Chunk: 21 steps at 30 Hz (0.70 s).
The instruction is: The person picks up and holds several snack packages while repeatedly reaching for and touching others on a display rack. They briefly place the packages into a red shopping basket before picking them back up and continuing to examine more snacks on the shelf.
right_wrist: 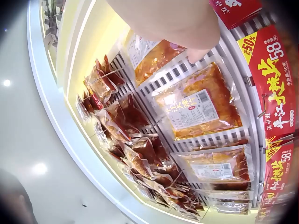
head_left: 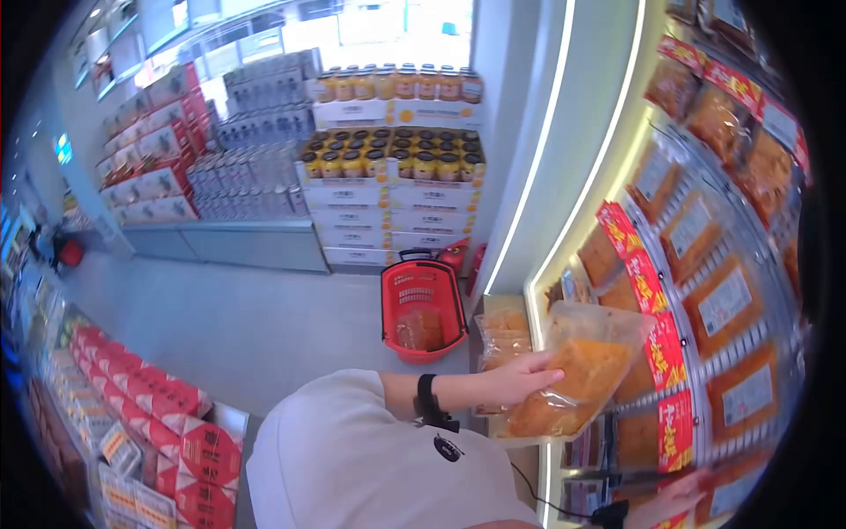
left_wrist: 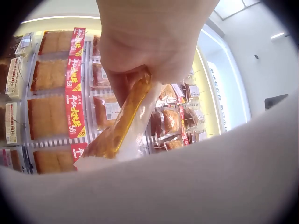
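Observation:
My left hand (head_left: 522, 379) grips the edge of a clear plastic packet (head_left: 583, 381) of flat, orange-brown food, held up in front of the shelves. In the left wrist view this packet (left_wrist: 122, 128) is seen edge-on below the fingers. Low at the right, my right hand (head_left: 671, 501) reaches in at the shelf, its fingers extended. From the right wrist, that hand (right_wrist: 173, 21) hangs over a shelf packet (right_wrist: 198, 105) with a white label, a fingertip close above its upper edge. Most of its fingers are hidden there.
A red shopping basket (head_left: 426, 355) with a packet (head_left: 419, 330) inside stands on the floor. Red price cards (head_left: 665, 348) line the shelf edge. Ahead are stacked boxes of yellow jars (head_left: 426, 166); red gift boxes (head_left: 210, 458) stand at left.

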### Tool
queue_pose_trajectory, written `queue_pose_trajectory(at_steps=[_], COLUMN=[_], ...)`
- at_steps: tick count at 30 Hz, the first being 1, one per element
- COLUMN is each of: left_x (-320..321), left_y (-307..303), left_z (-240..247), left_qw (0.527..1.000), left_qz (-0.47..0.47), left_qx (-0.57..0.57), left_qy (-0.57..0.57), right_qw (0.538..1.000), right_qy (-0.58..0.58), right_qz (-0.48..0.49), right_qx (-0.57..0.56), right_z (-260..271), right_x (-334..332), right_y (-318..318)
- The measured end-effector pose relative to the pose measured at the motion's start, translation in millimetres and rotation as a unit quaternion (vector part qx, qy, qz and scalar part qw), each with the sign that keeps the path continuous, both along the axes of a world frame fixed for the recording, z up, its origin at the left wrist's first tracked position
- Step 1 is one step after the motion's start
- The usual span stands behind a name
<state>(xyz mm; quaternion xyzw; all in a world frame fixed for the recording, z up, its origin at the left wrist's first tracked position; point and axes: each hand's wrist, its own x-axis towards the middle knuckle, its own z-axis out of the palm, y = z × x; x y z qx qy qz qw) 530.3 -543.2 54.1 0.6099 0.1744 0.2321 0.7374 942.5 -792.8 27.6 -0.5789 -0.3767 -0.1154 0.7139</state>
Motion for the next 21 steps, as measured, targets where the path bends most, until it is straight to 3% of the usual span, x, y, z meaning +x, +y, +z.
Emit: queue_pose_trajectory(at_steps=[2,3,4,5,8,10,12,16,21], left_x=[-2.1,-10.8,-18.2,-25.1,-52.4,-59.4,-74.3,-87.9,-85.6], left_y=[0.0,-0.8,0.9,1.9,-0.6,2.1,0.5,-1.7,-1.3], left_z=[-5.2,-3.2,0.5,3.5,7.4,-5.5,-1.9,-1.2,-10.3], left_qw=[0.988,0.985,0.982,0.977,0.978,0.961,0.965,0.962,0.939], left_qz=[0.074,0.114,0.089,0.059,0.146,0.169,0.215,0.241,0.296], left_qx=[0.067,0.062,0.046,0.030,0.049,0.087,0.111,0.069,0.112], left_qy=[-0.120,-0.118,-0.160,-0.203,-0.142,-0.202,-0.102,-0.112,-0.131], right_qw=[0.990,0.984,0.980,0.977,0.962,0.951,0.944,0.936,0.926], right_qy=[-0.022,-0.031,-0.039,-0.046,-0.070,-0.090,-0.108,-0.143,-0.200], right_qz=[0.139,0.172,0.189,0.201,0.250,0.276,0.291,0.295,0.284], right_qx=[-0.012,-0.027,-0.039,-0.052,-0.083,-0.102,-0.116,-0.130,-0.145], right_z=[9.3,9.2,6.4,2.8,-6.2,-9.8,-11.3,-11.2,-2.3], right_x=[-12.7,-25.3,-36.4,-46.4,-78.6,-95.9,-112.4,-139.3,-157.0], right_y=[122.7,145.9,156.6,162.6,189.9,201.4,204.8,203.6,204.2])
